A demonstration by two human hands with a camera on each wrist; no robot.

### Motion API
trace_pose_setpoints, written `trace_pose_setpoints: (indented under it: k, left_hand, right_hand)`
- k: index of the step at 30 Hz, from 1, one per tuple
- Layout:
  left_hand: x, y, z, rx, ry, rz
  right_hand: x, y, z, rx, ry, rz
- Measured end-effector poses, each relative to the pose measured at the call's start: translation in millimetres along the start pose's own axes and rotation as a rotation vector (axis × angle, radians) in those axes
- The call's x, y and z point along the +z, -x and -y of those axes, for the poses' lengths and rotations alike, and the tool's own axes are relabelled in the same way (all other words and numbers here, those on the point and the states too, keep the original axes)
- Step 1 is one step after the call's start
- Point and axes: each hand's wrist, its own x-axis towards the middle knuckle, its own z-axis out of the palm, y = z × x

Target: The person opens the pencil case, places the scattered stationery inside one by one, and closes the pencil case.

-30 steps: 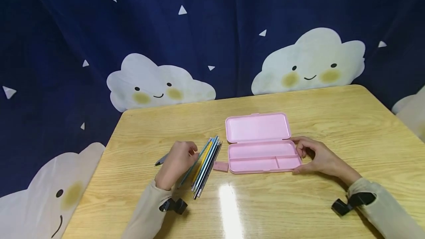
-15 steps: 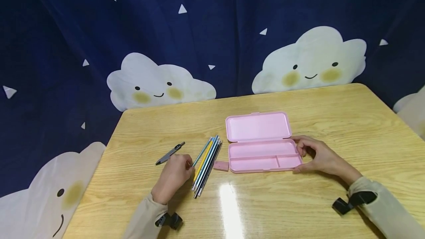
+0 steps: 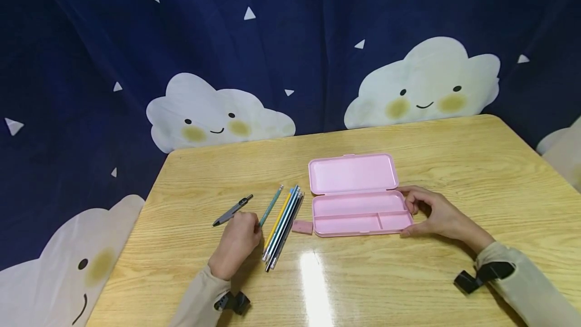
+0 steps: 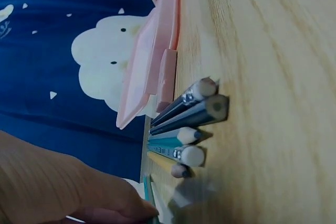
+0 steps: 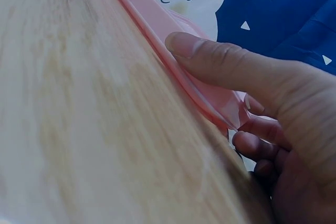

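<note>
My left hand [image 3: 237, 240] pinches a teal pencil [image 3: 271, 206] near its lower end, just left of the bundle. In the left wrist view my thumb [image 4: 121, 195] presses on that pencil, whose lower end is hidden by the hand. Several pencils [image 3: 282, 231], yellow, blue and dark, lie side by side with their ends toward me. My right hand [image 3: 437, 214] grips the right end of an open pink pencil case [image 3: 347, 205], thumb at the front corner and fingers at the back. The right wrist view has the thumb [image 5: 184, 45] lying along the case's edge.
A grey mechanical pencil [image 3: 232, 210] lies left of the bundle, close by my left hand. A pink eraser [image 3: 302, 226] sits between the pencils and the case. The wooden table [image 3: 386, 281] ends at a dark blue curtain [image 3: 317, 39] with clouds.
My left hand has drawn back toward me, uncovering the mechanical pencil. The teal pencil has shifted left, away from the bundle, in its grip. My right hand stays on the case.
</note>
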Motion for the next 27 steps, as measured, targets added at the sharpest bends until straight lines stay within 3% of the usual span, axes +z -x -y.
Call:
trace_pose_setpoints:
  k: [6, 11, 19, 27]
  left_hand:
    - [-5.5, -7.1, -5.7, 0.006, 0.013, -0.004]
    - [-10.7, -16.9, -16.0, 0.028, 0.013, 0.030]
    - [-7.5, -39.1, -40.9, 0.174, -0.024, 0.072]
    - [6.4, -81.9, -71.6, 0.307, -0.032, 0.178]
  right_hand:
    - [0, 0.3, 0, 0.010, 0.022, -0.005]
    - [0, 0.3, 0, 0.027, 0.043, -0.014]
    - [-1, 1.2, 2, 0.056, 0.047, -0.015]
    - [-3, -0.5, 4, 0.084, 0.028, -0.007]
